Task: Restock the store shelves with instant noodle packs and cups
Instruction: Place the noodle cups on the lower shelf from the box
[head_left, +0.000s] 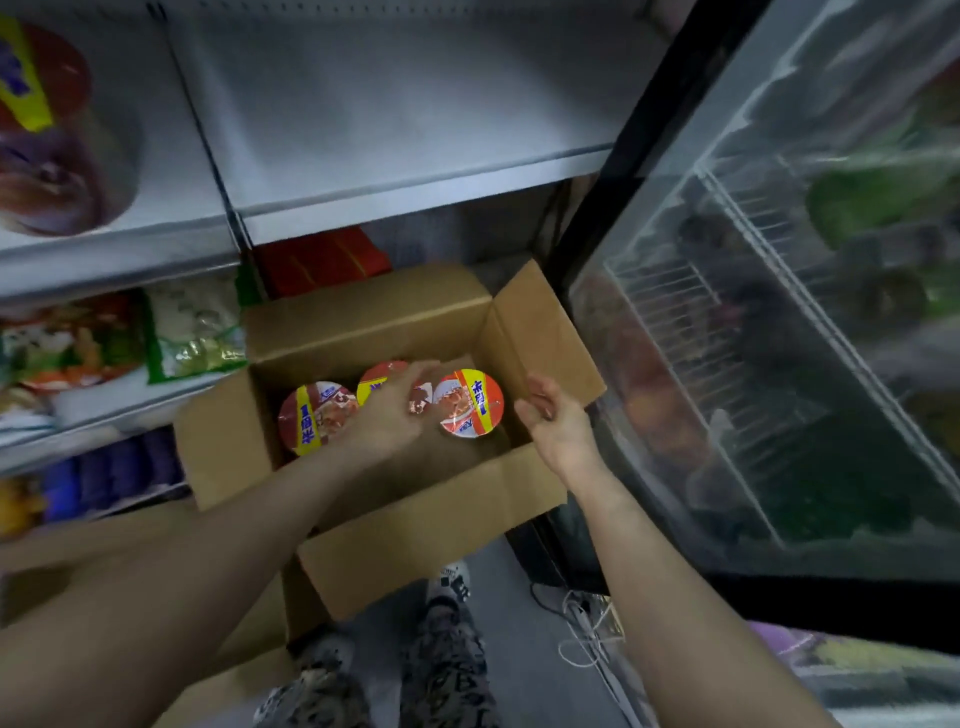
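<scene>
Noodle cups (470, 402), three of them, stand lid-up in a row inside an open cardboard box (363, 322) set below a white shelf (415, 130). The left hand (395, 410) reaches into the box and lies over the middle cup (376, 382), fingers bent across its lid; whether it grips the cup cannot be told. The right hand (550, 421) hovers above the box's right edge, fingers loosely curled, holding nothing.

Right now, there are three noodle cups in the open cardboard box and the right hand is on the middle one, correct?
Not quite. In the head view the left hand is on the middle cup; the right hand hovers open, holding nothing. The rest, including the open cardboard box, stands.
</scene>
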